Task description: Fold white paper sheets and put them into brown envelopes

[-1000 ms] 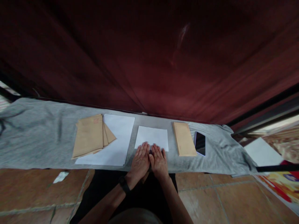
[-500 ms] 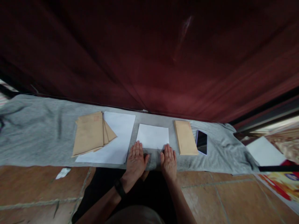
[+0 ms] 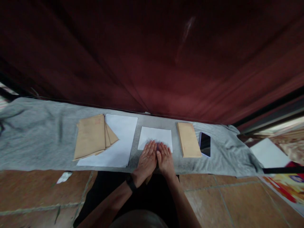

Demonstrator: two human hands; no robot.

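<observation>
your left hand (image 3: 147,160) and right hand (image 3: 166,161) lie side by side, palms down, flat and open, fingers stretched forward with only a slim gap between the hands; neither grips anything. fingertips of both rest over the near edge of the small white paper sheet (image 3: 155,134), which lies flat in front of you, its long side running across; whether it is one layer or folded, you cannot tell from here. black wristband (image 3: 130,182) on your left wrist.

under it all, a grey cloth (image 3: 47,133), wrinkled toward both ends. to your left, well apart from the small sheet's far corner, larger white paper sheets (image 3: 121,144), with fanned brown envelopes (image 3: 91,136) lying across their left part. to your right, a neat stack of brown envelopes (image 3: 189,140), lying slightly askew, and just beside it a phone (image 3: 205,144), dark screen up, purplish edge. below left, a white scrap (image 3: 64,177) on the tiled floor (image 3: 201,202).
</observation>
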